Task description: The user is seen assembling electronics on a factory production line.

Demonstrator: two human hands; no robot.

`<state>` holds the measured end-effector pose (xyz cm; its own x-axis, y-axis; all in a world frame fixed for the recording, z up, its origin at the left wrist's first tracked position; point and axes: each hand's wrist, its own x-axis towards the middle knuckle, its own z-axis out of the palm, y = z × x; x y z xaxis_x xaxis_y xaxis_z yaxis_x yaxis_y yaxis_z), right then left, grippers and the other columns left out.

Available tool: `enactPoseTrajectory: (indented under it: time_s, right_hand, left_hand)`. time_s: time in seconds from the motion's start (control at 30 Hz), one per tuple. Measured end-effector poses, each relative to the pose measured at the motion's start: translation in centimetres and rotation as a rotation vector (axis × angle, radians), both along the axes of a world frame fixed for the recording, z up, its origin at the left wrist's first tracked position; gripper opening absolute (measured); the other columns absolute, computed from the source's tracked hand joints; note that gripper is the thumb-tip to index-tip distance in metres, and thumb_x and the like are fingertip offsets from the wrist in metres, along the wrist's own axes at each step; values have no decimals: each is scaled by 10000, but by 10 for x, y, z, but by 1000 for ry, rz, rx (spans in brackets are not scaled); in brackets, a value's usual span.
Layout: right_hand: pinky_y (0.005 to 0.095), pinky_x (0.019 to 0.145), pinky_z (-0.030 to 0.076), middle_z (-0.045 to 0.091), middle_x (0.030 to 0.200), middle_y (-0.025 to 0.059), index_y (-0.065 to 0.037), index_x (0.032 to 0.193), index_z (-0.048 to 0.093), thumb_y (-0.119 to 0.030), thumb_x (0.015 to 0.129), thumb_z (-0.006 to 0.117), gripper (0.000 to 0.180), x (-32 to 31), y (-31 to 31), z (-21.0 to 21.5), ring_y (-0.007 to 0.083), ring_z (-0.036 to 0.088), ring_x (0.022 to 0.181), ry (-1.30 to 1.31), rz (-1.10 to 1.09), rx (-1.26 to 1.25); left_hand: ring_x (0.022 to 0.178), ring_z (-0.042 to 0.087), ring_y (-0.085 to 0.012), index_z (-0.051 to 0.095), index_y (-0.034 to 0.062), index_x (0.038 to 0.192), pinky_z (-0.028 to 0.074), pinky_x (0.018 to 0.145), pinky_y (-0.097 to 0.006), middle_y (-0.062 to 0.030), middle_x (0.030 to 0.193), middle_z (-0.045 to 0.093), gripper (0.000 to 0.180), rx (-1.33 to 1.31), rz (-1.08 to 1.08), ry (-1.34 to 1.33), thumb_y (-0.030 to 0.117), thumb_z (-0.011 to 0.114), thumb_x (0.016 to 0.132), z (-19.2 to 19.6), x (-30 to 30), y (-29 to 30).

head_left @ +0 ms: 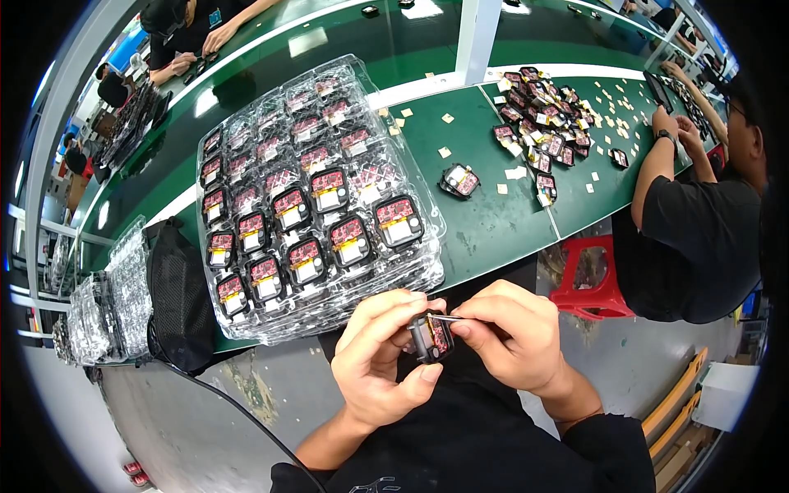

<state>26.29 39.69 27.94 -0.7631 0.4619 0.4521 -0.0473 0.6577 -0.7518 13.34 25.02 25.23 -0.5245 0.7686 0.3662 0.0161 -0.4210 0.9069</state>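
Where the clear tray stack (329, 301) ends on its near side, in the head view: the left hand (378, 357) grasps an open black device housing (429, 338) between thumb and fingers, tilted, its red circuit board facing the right hand.
Right hand (518, 337): pinches a slim metal tool (446, 317) between thumb and fingers, pointing left across the top of the housing; whether its tip touches the board I cannot tell.
Top of the stack: rows of black-framed units (399, 222) with red boards and white-and-yellow parts, set in the tray's pockets.
Green worktable (485, 242): spreads under the stack and out to its right.
Right of the stack: one loose unit (459, 181) lies near it, a heap of similar units (534, 115) farther off, with pale square pieces (448, 118) scattered around.
Left of the stack: a black mesh-faced item (182, 304) just beside it, then more piled clear trays (111, 308).
Well right of the stack: a co-worker in black (699, 181) sits at the table, near a red stool (588, 283).
Beyond the stack, upper left: another person (185, 33) handles small parts.
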Motion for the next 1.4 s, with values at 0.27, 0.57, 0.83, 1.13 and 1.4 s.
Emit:
enactPoseTrajectory:
  time_s: [0.27,0.57,0.83,1.13,1.4]
  right_hand:
    - [290,525,512,697,798,99,-14,906,742,-48,843,821,108,0,-14,-6,194,663,608,45,-105,57]
    - [306,520,531,692,801,99,-7,918,731,-33,810,833,150,1,-13,-10,214,681,624,73,-100,6]
    - [303,534,541,699,805,100,-10,909,738,-44,818,836,138,0,-12,-14,217,687,631,93,-90,22]
    - [301,529,535,699,808,107,-3,909,731,-36,824,827,132,1,-11,-14,214,688,632,117,-98,179]
    - [308,529,519,677,827,92,-1,936,727,-54,807,836,177,0,-13,-11,221,653,613,31,-124,23]
  left_hand:
    - [1224,642,-382,547,-128,1330,590,1017,-430,-209,1352,490,594,24,95,-155,132,814,868,-2,16,3]
    - [1224,631,-312,542,-126,1336,555,989,-364,-191,1357,487,569,-26,56,-319,127,792,893,-1,16,-1]
    - [1221,617,-260,541,-122,1336,545,934,-307,-168,1347,500,526,-101,-4,-368,83,764,906,17,11,-7]
    - [1176,624,-232,546,-118,1330,541,929,-297,-169,1338,508,496,-145,-68,-411,64,736,909,13,7,-9]
    - [1218,594,-236,571,-107,1313,485,1056,-378,-177,1341,545,490,-105,-43,-536,137,738,923,7,10,-8]
